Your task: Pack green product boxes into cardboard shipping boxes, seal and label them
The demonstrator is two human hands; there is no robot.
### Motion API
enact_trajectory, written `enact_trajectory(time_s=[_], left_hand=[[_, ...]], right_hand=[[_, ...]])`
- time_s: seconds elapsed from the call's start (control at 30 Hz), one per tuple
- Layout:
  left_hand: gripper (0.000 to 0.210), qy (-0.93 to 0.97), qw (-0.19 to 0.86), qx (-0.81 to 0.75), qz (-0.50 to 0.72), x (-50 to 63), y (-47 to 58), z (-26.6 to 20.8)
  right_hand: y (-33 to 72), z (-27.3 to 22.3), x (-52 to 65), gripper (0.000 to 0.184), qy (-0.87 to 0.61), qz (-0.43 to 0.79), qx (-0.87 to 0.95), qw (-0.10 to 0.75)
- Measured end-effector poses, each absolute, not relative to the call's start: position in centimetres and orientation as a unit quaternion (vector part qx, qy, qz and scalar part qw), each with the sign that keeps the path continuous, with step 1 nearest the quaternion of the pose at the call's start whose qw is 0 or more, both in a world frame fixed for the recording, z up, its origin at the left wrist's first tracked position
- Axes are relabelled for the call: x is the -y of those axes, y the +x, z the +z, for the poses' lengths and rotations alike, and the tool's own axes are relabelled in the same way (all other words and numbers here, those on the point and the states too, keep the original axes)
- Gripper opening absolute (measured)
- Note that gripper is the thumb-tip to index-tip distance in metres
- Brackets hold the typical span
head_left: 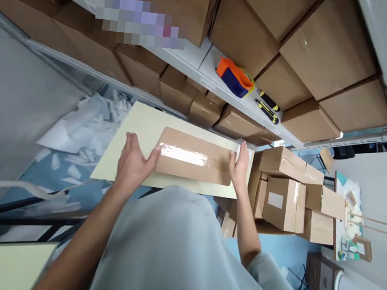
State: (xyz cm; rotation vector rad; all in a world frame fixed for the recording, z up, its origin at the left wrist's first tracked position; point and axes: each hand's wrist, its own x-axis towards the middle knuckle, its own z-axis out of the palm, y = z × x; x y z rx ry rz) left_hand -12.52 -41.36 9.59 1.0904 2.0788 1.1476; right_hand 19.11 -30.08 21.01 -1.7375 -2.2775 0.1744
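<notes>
While the pale yellow counter point(140, 120) lies beneath it, the long brown carton point(194, 169) gleams with clear tape point(183, 154) along its top. At the carton's left end the left hand point(135, 159), and at its right end the right hand point(239, 164), hold thumb and fingers apart.

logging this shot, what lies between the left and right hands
In the head view, the taped box lies between the left hand and right hand, on the table.

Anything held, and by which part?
The left hand and right hand are at opposite short ends of the cardboard box; a firm grip can't be told.
</notes>
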Motion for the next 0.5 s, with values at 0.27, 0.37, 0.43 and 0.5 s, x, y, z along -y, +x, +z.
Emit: enact_trajectory(time_s=[0.27, 0.37, 0.43, 0.5], left_hand=[[0.137, 0.487, 0.253, -0.766, 0.335, 36.7, -7.0, 11.9], [0.145, 0.496, 0.238, -0.777, 0.306, 36.5, -6.2, 12.0], [0.145, 0.499, 0.232, -0.778, 0.303, 36.7, -6.1, 11.8], [0.144, 0.497, 0.233, -0.779, 0.302, 36.8, -6.1, 11.4]], right_hand=[[18.4, 14.4, 33.1, 0.128, -0.734, 0.150, 0.655, 0.101], [19.2, 13.9, 33.1, 0.131, -0.741, 0.210, 0.626, 0.119], [20.0, 13.7, 33.1, 0.127, -0.732, 0.249, 0.619, 0.140], [20.8, 13.6, 33.0, 0.115, -0.709, 0.275, 0.632, 0.146]])
